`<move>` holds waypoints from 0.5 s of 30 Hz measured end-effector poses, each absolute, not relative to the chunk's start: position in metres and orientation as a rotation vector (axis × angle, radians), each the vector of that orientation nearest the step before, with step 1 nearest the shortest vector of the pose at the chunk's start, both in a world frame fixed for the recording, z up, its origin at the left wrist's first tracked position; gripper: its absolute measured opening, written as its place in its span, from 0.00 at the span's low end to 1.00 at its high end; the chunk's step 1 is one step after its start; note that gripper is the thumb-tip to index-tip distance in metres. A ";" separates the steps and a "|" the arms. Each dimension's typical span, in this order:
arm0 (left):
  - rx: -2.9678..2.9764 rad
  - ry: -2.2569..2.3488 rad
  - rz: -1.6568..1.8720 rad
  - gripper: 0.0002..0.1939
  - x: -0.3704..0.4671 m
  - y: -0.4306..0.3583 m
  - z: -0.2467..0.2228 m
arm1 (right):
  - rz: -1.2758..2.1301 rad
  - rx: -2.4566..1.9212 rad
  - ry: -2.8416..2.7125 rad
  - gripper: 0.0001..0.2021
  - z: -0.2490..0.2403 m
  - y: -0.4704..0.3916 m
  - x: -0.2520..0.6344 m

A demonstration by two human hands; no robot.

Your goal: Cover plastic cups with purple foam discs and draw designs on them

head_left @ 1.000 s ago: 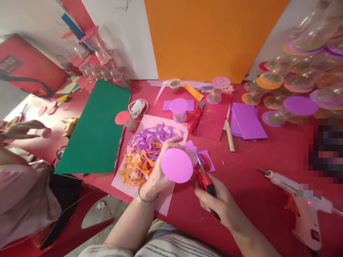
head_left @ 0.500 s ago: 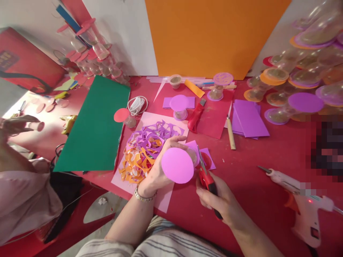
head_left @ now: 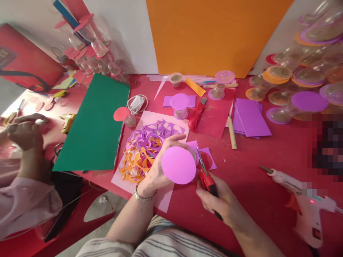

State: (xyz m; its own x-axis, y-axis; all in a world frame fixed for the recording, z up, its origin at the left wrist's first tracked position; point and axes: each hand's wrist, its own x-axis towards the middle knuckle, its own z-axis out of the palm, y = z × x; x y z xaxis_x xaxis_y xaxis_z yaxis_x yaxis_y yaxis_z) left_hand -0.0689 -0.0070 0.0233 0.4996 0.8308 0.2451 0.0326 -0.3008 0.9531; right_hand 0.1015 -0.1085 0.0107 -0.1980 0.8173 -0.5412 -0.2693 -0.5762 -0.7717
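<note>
My left hand (head_left: 160, 166) is closed around an hourglass (head_left: 178, 165) lying on its side, a round purple paper disc at its near end facing me. A square of purple paper (head_left: 192, 144) is at its far end, by the blades. In my right hand (head_left: 218, 198) are red-and-black scissors (head_left: 207, 180), their blades pointing up against that paper. Just behind the blades, a purple sheet with a round hole (head_left: 211, 157) lies on the red table. Part of the hourglass's glass is hidden by the disc and my fingers.
Paper offcuts (head_left: 142, 150) heap on a pink sheet (head_left: 162, 201). Behind stand a purple-topped hourglass (head_left: 180, 103) and a red cutter (head_left: 197, 116). To the right are purple sheets (head_left: 253, 117), a wooden-handled knife (head_left: 232, 137) and a glue gun (head_left: 300, 203). A co-worker's hands (head_left: 26, 134) are at left.
The co-worker's hands at left have moved together and lower. The hourglass and scissors stay nearly in place, with the near disc turned slightly. The view has shifted a little.
</note>
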 end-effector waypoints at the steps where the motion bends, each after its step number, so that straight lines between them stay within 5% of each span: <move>1: 1.695 0.735 0.961 0.22 -0.069 -0.007 0.023 | 1.856 -1.319 -0.676 0.15 0.013 -0.108 0.100; 15: 1.662 0.790 0.948 0.26 -0.069 -0.008 0.024 | 1.851 -1.308 -0.738 0.15 0.005 -0.109 0.102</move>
